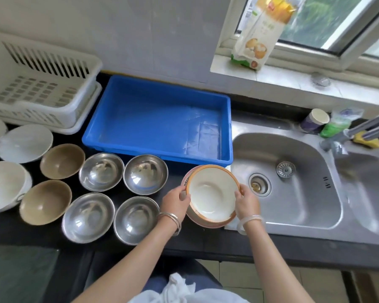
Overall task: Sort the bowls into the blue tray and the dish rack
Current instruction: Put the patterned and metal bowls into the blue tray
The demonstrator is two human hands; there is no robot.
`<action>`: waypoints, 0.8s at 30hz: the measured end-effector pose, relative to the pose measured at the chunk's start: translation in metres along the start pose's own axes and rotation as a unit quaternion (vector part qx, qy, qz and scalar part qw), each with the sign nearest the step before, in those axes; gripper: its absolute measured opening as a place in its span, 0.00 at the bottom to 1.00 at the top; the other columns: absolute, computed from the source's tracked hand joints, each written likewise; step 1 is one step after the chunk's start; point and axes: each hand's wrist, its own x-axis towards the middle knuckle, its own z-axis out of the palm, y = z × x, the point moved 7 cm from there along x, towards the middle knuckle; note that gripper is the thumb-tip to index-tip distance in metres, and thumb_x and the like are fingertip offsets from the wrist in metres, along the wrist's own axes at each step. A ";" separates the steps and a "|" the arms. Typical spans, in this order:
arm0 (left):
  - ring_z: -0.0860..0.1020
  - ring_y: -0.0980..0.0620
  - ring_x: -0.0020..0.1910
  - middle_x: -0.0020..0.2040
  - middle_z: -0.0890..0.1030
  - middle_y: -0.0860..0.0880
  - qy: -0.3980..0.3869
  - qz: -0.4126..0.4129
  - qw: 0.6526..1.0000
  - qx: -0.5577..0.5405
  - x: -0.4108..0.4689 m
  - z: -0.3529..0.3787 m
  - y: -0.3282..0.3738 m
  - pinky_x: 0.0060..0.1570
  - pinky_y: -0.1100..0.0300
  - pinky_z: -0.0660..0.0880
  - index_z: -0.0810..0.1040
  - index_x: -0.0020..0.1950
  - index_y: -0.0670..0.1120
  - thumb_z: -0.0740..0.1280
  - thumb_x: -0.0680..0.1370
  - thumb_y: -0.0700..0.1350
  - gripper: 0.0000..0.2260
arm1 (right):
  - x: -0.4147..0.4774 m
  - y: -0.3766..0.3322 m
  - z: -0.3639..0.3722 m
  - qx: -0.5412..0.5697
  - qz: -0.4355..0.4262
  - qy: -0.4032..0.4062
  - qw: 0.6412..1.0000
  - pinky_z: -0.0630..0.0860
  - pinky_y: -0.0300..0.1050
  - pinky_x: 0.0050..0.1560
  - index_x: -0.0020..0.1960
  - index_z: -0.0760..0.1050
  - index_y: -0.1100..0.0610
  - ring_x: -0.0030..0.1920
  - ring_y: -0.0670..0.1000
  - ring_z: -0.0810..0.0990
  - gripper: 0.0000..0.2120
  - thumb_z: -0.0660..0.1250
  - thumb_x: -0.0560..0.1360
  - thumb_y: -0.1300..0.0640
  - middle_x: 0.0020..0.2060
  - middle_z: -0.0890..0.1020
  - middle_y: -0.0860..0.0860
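Observation:
Both hands grip an orange-rimmed white bowl [212, 193] that sits atop a second similar bowl [185, 182], just in front of the blue tray. My left hand [175, 201] holds its left rim, my right hand [246, 202] its right rim. The blue tray [227, 130] is bare inside. The white dish rack [42, 92] stands at the far left, also with nothing in it. On the dark counter sit several steel bowls [101, 171], two brown bowls [62, 160] and several white bowls [24, 143].
A steel double sink [293, 193] lies to the right of the held bowl. A paper cup [315, 120], a green bottle [335, 125] and a yellow sponge [367, 142] stand behind it by the tap. A food packet [256, 40] leans on the window sill.

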 end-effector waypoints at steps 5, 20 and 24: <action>0.75 0.52 0.45 0.50 0.80 0.48 0.035 0.004 0.999 0.017 0.003 -0.012 0.000 0.43 0.60 0.71 0.76 0.59 0.46 0.61 0.77 0.43 0.12 | -0.011 -0.001 0.007 -0.011 0.008 -0.014 1.000 0.70 0.46 0.48 0.55 0.76 0.58 0.51 0.59 0.78 0.10 0.58 0.79 0.59 0.49 0.82 0.56; 0.77 0.47 0.45 0.48 0.81 0.46 0.068 0.024 0.991 0.113 0.006 -0.034 0.002 0.42 0.57 0.73 0.75 0.56 0.43 0.60 0.77 0.41 0.09 | -0.042 -0.011 0.024 -0.082 -0.001 -0.009 0.997 0.73 0.45 0.46 0.50 0.77 0.57 0.45 0.53 0.75 0.09 0.59 0.78 0.55 0.50 0.79 0.54; 0.78 0.46 0.46 0.49 0.81 0.44 0.079 0.022 0.990 0.113 0.002 -0.035 0.005 0.44 0.55 0.75 0.75 0.56 0.43 0.60 0.78 0.40 0.09 | -0.042 -0.016 0.023 -0.066 -0.003 0.009 0.998 0.74 0.45 0.51 0.53 0.77 0.60 0.46 0.53 0.75 0.10 0.60 0.78 0.56 0.54 0.75 0.56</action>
